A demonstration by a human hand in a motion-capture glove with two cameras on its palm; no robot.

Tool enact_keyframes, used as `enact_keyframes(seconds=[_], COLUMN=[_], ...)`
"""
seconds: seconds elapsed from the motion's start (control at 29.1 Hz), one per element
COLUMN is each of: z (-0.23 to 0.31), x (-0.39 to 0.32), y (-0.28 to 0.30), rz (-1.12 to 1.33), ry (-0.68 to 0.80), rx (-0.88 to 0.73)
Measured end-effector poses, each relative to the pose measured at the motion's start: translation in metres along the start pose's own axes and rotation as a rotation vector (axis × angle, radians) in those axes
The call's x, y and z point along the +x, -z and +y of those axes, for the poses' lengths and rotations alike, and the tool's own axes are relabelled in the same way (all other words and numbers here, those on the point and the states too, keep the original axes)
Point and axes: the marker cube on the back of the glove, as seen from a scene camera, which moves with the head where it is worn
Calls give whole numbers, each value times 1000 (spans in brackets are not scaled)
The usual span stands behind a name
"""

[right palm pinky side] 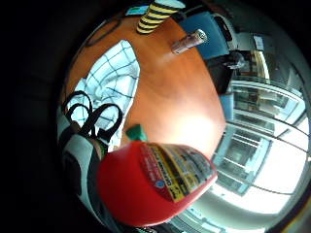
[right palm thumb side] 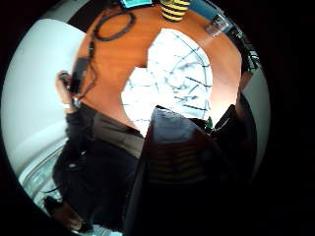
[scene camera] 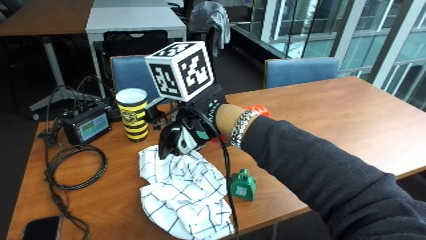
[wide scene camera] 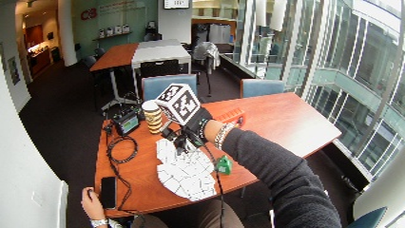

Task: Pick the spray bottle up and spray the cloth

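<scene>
My gloved right hand [scene camera: 193, 125] hangs above the far edge of the white checked cloth [scene camera: 183, 195] and grips a red spray bottle [scene camera: 257, 109]. Most of the bottle is hidden behind the hand and wrist. In the little finger side palm view the red spray bottle [right palm pinky side: 155, 182] with its yellow label fills the space by the palm. Its green nozzle [right palm pinky side: 136, 132] points towards the cloth [right palm pinky side: 114, 82], which lies crumpled on the brown table [scene camera: 319, 115]. In the thumb side view the cloth [right palm thumb side: 177, 73] lies beyond a dark shape close to the palm.
A yellow-and-black striped cup [scene camera: 133, 114] and a small screen device [scene camera: 86, 125] stand at the back left. A coiled black cable [scene camera: 73, 167] and a phone [scene camera: 40, 227] lie left of the cloth. A small green object [scene camera: 243, 186] stands by the cloth's right edge. A metal cylinder [right palm pinky side: 189, 41] lies past the cup.
</scene>
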Motion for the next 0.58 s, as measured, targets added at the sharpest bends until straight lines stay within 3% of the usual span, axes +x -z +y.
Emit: enact_keyframes(seconds=[0.58], z=[5], x=[-31], y=[67], rz=[-811], ry=[211], rx=[255])
